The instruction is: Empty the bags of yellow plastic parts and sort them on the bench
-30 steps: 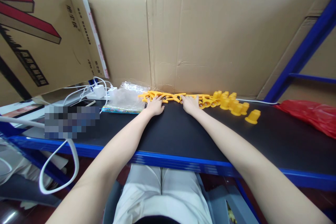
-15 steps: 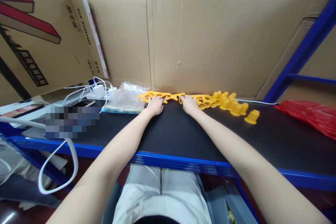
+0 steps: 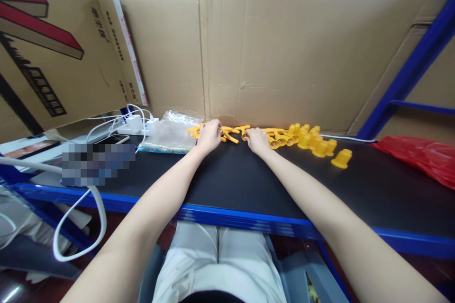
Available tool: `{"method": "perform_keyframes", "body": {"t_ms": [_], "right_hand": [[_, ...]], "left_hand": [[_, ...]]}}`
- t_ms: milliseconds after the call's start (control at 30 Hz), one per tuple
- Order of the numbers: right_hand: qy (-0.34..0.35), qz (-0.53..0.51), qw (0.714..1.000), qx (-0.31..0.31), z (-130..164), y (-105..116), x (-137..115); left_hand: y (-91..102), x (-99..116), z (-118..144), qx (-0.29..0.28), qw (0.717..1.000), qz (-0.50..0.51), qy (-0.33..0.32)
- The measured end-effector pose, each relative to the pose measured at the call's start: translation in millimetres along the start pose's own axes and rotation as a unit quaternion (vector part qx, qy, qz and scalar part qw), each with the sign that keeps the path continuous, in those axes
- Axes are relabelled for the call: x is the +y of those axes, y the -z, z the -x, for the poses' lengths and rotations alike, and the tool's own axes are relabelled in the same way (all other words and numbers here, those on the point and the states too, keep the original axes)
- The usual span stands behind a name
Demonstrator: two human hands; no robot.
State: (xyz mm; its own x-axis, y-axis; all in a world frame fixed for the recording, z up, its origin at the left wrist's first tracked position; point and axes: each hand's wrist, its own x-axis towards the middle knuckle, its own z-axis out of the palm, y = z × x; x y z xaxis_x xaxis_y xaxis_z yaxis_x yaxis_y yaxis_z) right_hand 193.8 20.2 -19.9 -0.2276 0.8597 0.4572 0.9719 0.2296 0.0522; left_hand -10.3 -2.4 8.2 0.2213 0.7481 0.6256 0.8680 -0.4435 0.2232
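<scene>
Both arms stretch straight out across the black worktop (image 3: 227, 184) to its far edge, where a cardboard wall (image 3: 284, 52) stands. The left hand (image 3: 209, 135) is raised slightly, fingers curled down over a cluster of yellow rod-shaped pieces (image 3: 229, 133); it seems to grip some, though the fingertips are hidden behind the knuckles. The right hand (image 3: 256, 140) lies low, fingers bent onto the pieces beside it; whether it holds anything cannot be told. Yellow cup-shaped parts (image 3: 314, 141) sit further right along the far edge. The pieces under both hands are mostly covered.
</scene>
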Motion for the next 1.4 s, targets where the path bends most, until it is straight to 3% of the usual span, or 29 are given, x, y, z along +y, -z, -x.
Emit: {"method": "perform_keyframes", "body": {"t_ms": [200, 333, 500, 633, 833, 1067, 1167, 1267, 1400], "right_hand": [[-0.056, 0.021, 0.998, 0.025, 3, -1, 0], [-0.1, 0.01, 0.995, 0.003, 4, 2, 2], [-0.117, -0.005, 0.993, -0.008, 4, 4, 4], [-0.086, -0.033, 0.996, -0.001, 0, -3, 9], [-0.012, -0.08, 0.996, 0.034, -7, -14, 20], [0.011, -0.05, 0.998, 0.021, -1, -10, 15], [0.012, -0.034, 0.999, 0.032, 1, -8, 11], [0.063, -0.018, 0.997, 0.045, 1, -6, 8], [0.095, 0.005, 0.995, 0.018, -1, -6, 6]], "left_hand": [[6.4, 6, 0, 0.062, 0.997, 0.037, -0.03], [3.1, 6, -1, 0.101, 0.989, 0.083, -0.071], [-2.5, 9, 2, 0.104, 0.98, 0.139, -0.097], [-4.5, 14, 5, 0.067, 0.984, 0.15, -0.074], [-11.0, 14, 8, 0.002, 0.984, 0.148, -0.094], [-18.4, 10, 5, -0.009, 0.979, 0.152, -0.134], [-18.7, 10, 7, -0.08, 0.978, 0.13, -0.145], [-20.9, 10, 9, -0.161, 0.968, 0.096, -0.167], [-24.6, 9, 9, -0.185, 0.968, 0.068, -0.156]]}}
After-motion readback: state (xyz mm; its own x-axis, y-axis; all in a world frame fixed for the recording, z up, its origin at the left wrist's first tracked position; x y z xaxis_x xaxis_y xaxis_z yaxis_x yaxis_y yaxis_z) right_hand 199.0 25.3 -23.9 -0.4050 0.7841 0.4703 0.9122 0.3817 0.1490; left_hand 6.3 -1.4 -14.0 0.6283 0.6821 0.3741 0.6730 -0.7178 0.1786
